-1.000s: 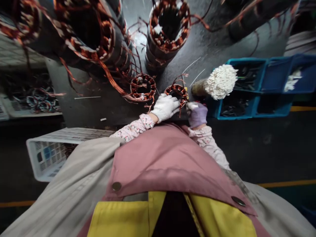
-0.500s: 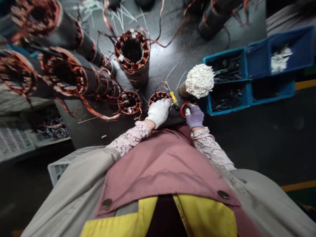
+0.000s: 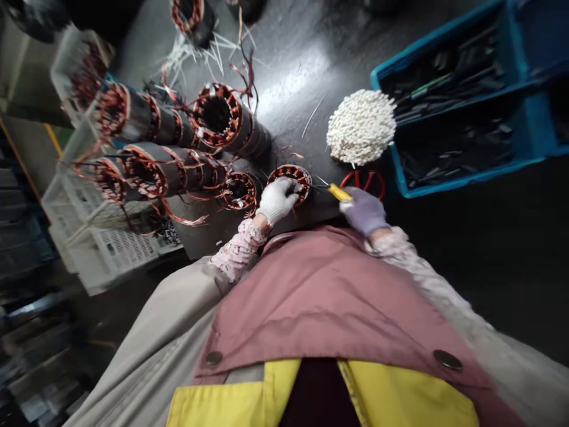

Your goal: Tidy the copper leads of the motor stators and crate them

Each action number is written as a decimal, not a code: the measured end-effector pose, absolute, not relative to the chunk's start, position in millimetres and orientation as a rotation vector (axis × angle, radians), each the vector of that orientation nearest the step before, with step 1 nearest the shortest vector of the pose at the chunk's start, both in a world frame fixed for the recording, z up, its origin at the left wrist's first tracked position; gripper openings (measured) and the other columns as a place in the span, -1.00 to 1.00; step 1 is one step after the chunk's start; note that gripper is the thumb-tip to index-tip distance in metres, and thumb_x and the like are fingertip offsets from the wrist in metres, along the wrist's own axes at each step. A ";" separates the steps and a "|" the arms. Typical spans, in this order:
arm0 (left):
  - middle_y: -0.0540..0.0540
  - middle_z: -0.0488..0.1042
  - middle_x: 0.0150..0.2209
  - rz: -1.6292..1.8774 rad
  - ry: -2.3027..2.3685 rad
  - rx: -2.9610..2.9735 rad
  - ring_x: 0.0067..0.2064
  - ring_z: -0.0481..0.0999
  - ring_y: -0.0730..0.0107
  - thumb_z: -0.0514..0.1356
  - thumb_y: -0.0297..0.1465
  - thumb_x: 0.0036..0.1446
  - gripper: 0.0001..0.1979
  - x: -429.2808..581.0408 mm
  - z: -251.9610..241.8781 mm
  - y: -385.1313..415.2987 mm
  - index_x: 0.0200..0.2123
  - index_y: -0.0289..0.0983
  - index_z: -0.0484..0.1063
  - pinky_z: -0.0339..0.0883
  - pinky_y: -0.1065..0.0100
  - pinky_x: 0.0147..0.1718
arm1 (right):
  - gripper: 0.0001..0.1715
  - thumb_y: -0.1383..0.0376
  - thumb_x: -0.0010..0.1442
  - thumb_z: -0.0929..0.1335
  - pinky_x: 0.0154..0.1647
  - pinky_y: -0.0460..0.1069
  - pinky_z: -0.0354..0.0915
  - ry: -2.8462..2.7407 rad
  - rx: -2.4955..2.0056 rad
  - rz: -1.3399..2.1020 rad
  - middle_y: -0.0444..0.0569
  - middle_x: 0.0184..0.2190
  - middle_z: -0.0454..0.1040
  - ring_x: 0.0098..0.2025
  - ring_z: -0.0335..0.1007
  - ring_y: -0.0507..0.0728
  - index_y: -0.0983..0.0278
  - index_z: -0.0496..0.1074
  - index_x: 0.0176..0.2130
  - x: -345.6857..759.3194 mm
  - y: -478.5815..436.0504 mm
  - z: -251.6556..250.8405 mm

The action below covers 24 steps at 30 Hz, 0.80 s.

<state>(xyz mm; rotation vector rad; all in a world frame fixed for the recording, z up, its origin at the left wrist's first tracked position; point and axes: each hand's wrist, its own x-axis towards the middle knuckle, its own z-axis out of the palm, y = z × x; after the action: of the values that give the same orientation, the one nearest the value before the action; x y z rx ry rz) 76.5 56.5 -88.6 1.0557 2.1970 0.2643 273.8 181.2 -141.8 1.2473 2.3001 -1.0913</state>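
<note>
A small copper-wound stator (image 3: 295, 175) lies flat on the dark bench near its front edge. My left hand (image 3: 276, 200), in a white glove, rests closed on the stator's near rim. My right hand (image 3: 364, 210), in a purple glove, is closed round a yellow-handled tool (image 3: 338, 192) whose thin tip points left towards the stator. Red-handled scissors (image 3: 368, 179) lie just behind my right hand.
A second small stator (image 3: 239, 191) sits left of the first. Several long stators (image 3: 178, 168) with loose copper leads lie further left. A bundle of white sticks (image 3: 361, 126) stands upright beside blue bins (image 3: 462, 107). White crates (image 3: 106, 249) sit at the left.
The view has swung and tilted. My right hand has taken up the yellow-handled tool and moved it towards the stator. My left hand stays on the stator.
</note>
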 end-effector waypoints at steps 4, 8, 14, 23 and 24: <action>-0.13 0.63 -0.11 0.316 2.191 0.956 -0.09 0.58 0.23 0.22 -0.49 0.05 -0.80 74.6 -89.2 58.1 -0.21 -0.27 0.57 0.44 0.22 0.03 | -0.45 -0.04 0.30 0.27 -0.21 0.07 0.48 2.274 1.407 -1.434 0.10 -0.22 0.63 -0.22 0.59 0.23 0.28 0.57 -0.03 339.5 170.3 -122.4; -0.07 0.63 -0.20 0.361 2.141 0.820 -0.16 0.58 0.28 0.25 -0.50 -0.04 -0.80 71.0 -89.5 62.3 -0.27 -0.27 0.55 0.47 0.27 -0.05 | -0.47 -0.06 0.27 0.32 -0.10 0.12 0.51 2.451 1.170 -1.419 0.13 -0.15 0.64 -0.17 0.61 0.28 0.26 0.61 -0.06 338.8 178.1 -109.5; -0.05 0.63 -0.21 0.397 2.144 0.786 -0.18 0.58 0.31 0.23 -0.53 -0.09 -0.79 70.4 -89.5 61.3 -0.30 -0.27 0.54 0.48 0.28 -0.06 | -0.51 0.02 0.29 0.33 -0.14 0.07 0.43 2.549 0.932 -1.120 0.09 -0.09 0.65 -0.07 0.59 0.30 0.21 0.62 0.02 298.4 204.0 -101.6; -0.12 0.62 -0.20 0.348 2.178 0.861 -0.14 0.58 0.25 0.22 -0.52 -0.04 -0.80 74.6 -87.5 59.8 -0.28 -0.28 0.56 0.46 0.23 -0.03 | -0.51 0.05 0.26 0.37 -0.23 0.00 0.33 2.462 0.744 -0.906 0.04 -0.10 0.66 -0.11 0.59 0.24 0.21 0.61 0.06 278.7 207.3 -82.3; -0.11 0.62 -0.19 0.344 2.178 0.869 -0.14 0.58 0.24 0.22 -0.52 -0.04 -0.79 74.5 -87.0 60.0 -0.28 -0.28 0.56 0.46 0.22 -0.03 | -0.51 0.04 0.25 0.37 -0.25 0.01 0.32 2.462 0.697 -0.888 0.04 -0.11 0.66 -0.11 0.59 0.25 0.19 0.61 0.07 278.4 206.3 -82.2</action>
<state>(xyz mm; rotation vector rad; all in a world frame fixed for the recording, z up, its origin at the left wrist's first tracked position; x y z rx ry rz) 74.5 60.0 -87.0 0.8694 2.1779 0.3439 278.4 206.3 -82.2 0.6973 2.4621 -0.8876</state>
